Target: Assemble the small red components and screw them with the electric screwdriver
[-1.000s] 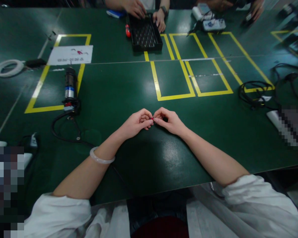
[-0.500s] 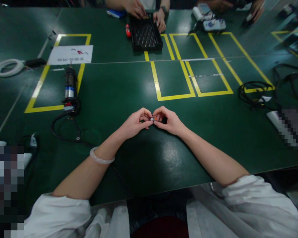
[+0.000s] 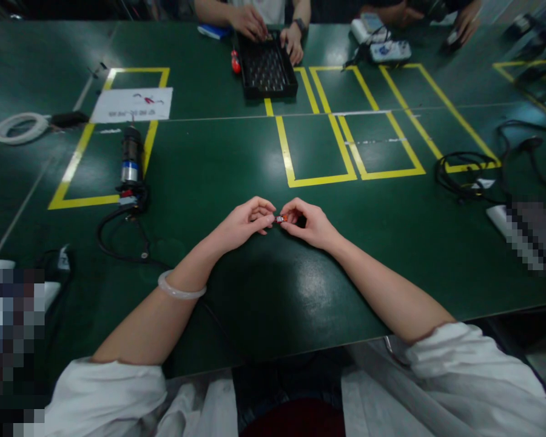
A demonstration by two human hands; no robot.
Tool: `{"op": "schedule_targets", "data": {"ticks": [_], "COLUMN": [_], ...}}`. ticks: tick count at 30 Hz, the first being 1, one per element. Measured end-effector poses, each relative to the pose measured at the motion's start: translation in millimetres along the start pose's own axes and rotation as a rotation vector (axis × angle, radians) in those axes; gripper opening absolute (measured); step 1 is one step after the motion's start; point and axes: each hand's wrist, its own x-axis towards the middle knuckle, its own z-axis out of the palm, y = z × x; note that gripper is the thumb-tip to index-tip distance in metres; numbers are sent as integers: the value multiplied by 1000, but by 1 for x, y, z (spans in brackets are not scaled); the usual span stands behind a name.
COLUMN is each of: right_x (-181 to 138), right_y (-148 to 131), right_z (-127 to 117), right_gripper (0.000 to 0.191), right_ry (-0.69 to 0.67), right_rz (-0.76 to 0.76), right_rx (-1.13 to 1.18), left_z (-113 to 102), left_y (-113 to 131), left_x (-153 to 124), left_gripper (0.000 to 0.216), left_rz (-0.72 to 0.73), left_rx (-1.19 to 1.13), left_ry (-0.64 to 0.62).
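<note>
Left hand (image 3: pixel 250 221): drawn slightly leftward; grip cannot be told.
Right hand (image 3: pixel 310 222): pinched on small orange part (image 3: pixel 282 218).
Place: held nearer than black tray (image 3: pixel 271 93).
Handling: should be steadied, lightly pinched.

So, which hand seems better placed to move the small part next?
Probably the right hand: it pinches the small part, whereas the left hand sits beside its opposite end, contact unclear.
</note>
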Motion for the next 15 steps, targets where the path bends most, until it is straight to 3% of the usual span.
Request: {"op": "schedule_targets", "data": {"ticks": [4,6,9,11,12,15], "right_x": [0,0,0,0,0,0], "right_y": [-1,-2,-3,-3,-3,-3], "right_z": [0,-1,-1,-1,-1,-1], "right_gripper": [14,14,13,14,14,14], "right_ry": [-2,-3,-6,-9,-11,-7], "right_rz": [11,16,20,24,25,23], "right_rx": [-2,-8,-15,-15,-13,-7], "left_z": [-47,-79,-122,-142,-150,-164], "left_y": [10,14,13,8,4,-8], "left_x": [-7,-14,-32,-44,-49,-60], "left_gripper": [49,54,68,78,83,96], "left_rz": [10,20,-139,-314,-410,-633], "left_rx": [376,700,1097,1166,1148,1032], "left_ry": [77,236,590,787,818,751]}}
